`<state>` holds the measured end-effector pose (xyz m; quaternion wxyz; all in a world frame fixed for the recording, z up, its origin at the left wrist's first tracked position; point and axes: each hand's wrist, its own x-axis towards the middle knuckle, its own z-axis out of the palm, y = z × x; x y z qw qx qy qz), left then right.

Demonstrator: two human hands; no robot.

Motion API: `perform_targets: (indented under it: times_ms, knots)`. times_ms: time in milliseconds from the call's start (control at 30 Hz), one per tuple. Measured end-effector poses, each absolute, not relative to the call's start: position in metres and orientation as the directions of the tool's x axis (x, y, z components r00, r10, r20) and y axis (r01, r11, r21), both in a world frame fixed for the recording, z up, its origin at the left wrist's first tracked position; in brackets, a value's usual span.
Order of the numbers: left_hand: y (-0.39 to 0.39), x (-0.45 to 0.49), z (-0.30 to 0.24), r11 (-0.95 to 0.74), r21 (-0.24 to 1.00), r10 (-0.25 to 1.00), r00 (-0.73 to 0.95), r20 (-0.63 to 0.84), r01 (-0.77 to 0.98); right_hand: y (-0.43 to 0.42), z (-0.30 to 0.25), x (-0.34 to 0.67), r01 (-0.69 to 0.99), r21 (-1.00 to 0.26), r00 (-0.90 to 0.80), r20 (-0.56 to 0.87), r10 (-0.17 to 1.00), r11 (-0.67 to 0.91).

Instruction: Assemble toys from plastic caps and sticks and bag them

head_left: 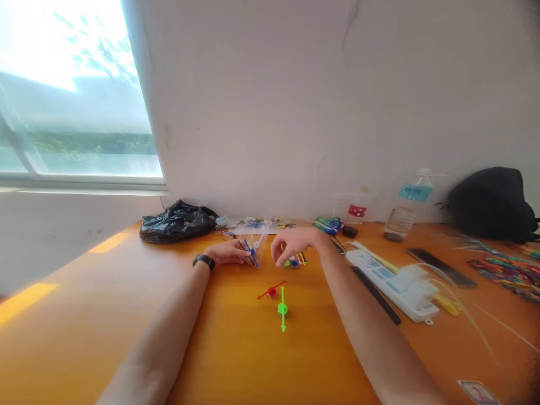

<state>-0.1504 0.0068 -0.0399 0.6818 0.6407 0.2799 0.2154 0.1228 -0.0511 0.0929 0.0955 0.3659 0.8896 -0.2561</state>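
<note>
Left hand (230, 253): thumb and fingers close on a clear plastic bag (260, 243), a blue arrow spinner (252, 252) showing at the fingertips; a dark wristband (204, 260) circles the wrist.
Right hand (293, 243): bent down at the wrist, fingers curled — from where I stand I cannot tell whether they pinch anything.
Small coloured pieces (294, 262): on the table (236, 360), just below and beside the right hand, partly hidden by it.
Red arrow spinner (271, 292): on the bare wood nearer the person, its arrow lying aslant.
Green arrow spinner (283, 309): near the red one, closer still to the person, one end of its arrow pointing at them.
Far edge, by the wall: a black plastic bag (179, 223) on the left, a water bottle (400, 219) toward the right.
Right side: a white power strip (386, 281) — plugs in its near end — with a dark phone (442, 268) beyond it and a heap of coloured cords (506, 273).
</note>
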Motion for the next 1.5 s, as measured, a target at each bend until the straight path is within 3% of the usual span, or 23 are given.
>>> perform_targets:
  times_ms: [133, 233, 300, 400, 500, 600, 700, 833, 967, 1167, 1267, 1333, 1433, 1500]
  knots:
    - [0.011, -0.15, -0.045, 0.124, 0.992, 0.689, 0.718, -0.102, 0.022, -0.054, 0.062, 0.082, 0.703, -0.335, -0.668, -0.614, 0.42, 0.627]
    - [0.013, -0.149, -0.047, 0.129, 0.992, 0.691, 0.717, -0.092, 0.003, -0.05, 0.039, 0.059, 0.75, -0.252, -0.592, -0.667, 0.452, 0.611]
    - [0.013, -0.149, -0.047, 0.131, 0.991, 0.69, 0.719, -0.083, -0.011, -0.048, 0.033, 0.054, 0.733, -0.267, -0.626, -0.625, 0.466, 0.626]
    - [0.011, -0.148, -0.045, 0.13, 0.991, 0.674, 0.735, -0.075, -0.017, -0.047, 0.042, 0.062, 0.629, -0.414, -0.769, -0.459, 0.446, 0.658]
    - [0.009, -0.148, -0.043, 0.106, 0.994, 0.629, 0.775, -0.066, -0.001, -0.05, 0.064, 0.076, 0.469, -0.6, -0.852, -0.112, 0.512, 0.648]
    - [0.01, -0.15, -0.043, 0.058, 0.998, 0.596, 0.802, -0.042, 0.009, -0.054, 0.083, 0.085, 0.272, -0.73, -0.679, 0.316, 0.662, 0.627]
    - [0.013, -0.15, -0.046, 0.035, 0.999, 0.589, 0.807, -0.035, 0.018, -0.055, 0.094, 0.089, 0.166, -0.758, -0.384, 0.54, 0.749, 0.631]
    - [0.013, -0.15, -0.047, 0.016, 1.0, 0.581, 0.814, -0.018, 0.011, -0.048, 0.09, 0.088, 0.266, -0.706, -0.173, 0.635, 0.753, 0.656]
    - [0.011, -0.149, -0.045, 0.029, 1.0, 0.574, 0.819, -0.011, -0.006, -0.039, 0.075, 0.086, 0.485, -0.587, -0.237, 0.625, 0.744, 0.648]
    - [0.012, -0.15, -0.047, 0.107, 0.994, 0.612, 0.789, -0.055, -0.014, -0.044, 0.082, 0.091, 0.625, -0.436, -0.265, 0.662, 0.701, 0.648]
    - [0.015, -0.15, -0.05, 0.148, 0.987, 0.67, 0.74, -0.057, -0.057, -0.051, 0.095, 0.105, 0.685, -0.421, -0.361, 0.512, 0.779, 0.594]
    - [0.015, -0.151, -0.051, 0.152, 0.985, 0.698, 0.714, -0.049, -0.082, -0.054, 0.099, 0.115, 0.684, -0.439, -0.557, 0.2, 0.806, 0.582]
    - [0.012, -0.153, -0.051, 0.145, 0.985, 0.7, 0.714, -0.032, -0.098, -0.055, 0.093, 0.122, 0.704, -0.483, -0.698, -0.332, 0.635, 0.521]
    - [0.01, -0.155, -0.049, 0.122, 0.986, 0.686, 0.728, -0.003, -0.111, -0.054, 0.082, 0.119, 0.754, -0.475, -0.657, -0.538, 0.528, 0.454]
